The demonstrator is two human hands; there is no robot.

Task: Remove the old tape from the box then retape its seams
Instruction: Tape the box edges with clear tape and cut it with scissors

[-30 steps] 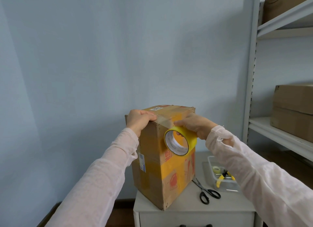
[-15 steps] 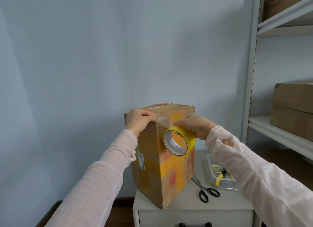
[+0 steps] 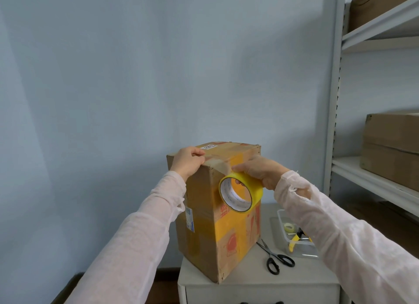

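A tall brown cardboard box [image 3: 226, 233] with orange print stands upright on a small white cabinet [image 3: 256, 283]. My left hand [image 3: 188, 161] presses the end of a clear tape strip [image 3: 217, 164] onto the box's top near-left corner. My right hand [image 3: 260, 171] grips a yellow tape roll [image 3: 240, 193] held against the upper front face, fingers through its core. The strip runs from the roll up over the top edge.
Black scissors [image 3: 275, 258] lie on the cabinet right of the box. A clear tray [image 3: 281, 215] behind them holds a small tape roll [image 3: 289, 227] and a yellow-handled tool [image 3: 294, 241]. A metal shelf unit [image 3: 333, 122] with cardboard boxes [image 3: 392, 145] stands at right.
The roll in my right hand has dropped slightly down the box's front face, drawing out a little more tape. My left hand stays pressed on the top corner.
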